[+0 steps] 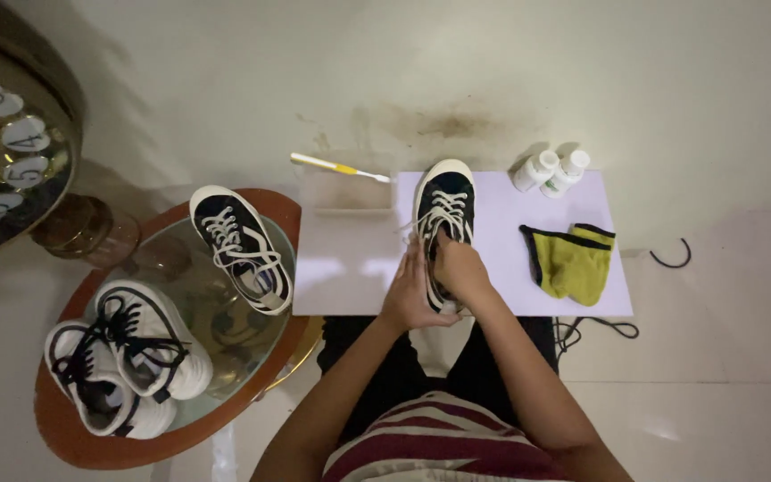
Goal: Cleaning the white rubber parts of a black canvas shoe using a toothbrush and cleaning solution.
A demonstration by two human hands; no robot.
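We see a black sneaker (pixel 444 212) with a white toe cap and white laces lying on the white surface (pixel 350 268), toe pointing to 12 o'clock, and both hands are on its heel end. The left hand (pixel 410 293) cups the shoe's side at 7 o'clock, fingers curled against it, while the right hand (pixel 461 270) is closed over the opening just behind the laces. At 10 o'clock of the shoe a shallow white tray (pixel 352 193) carries a toothbrush (pixel 339 167) with a yellow and white handle across its far rim. At 2 o'clock stand 2 small white bottles (pixel 551 171), and at 3 o'clock lies a yellow-green cloth (pixel 575 264) with dark edging. Off at 9 o'clock a round glass-topped side table (pixel 265 344) holds the matching black sneaker (pixel 241 249) and, farther at 8 o'clock, 2 white sneakers (pixel 131 368) with black laces.
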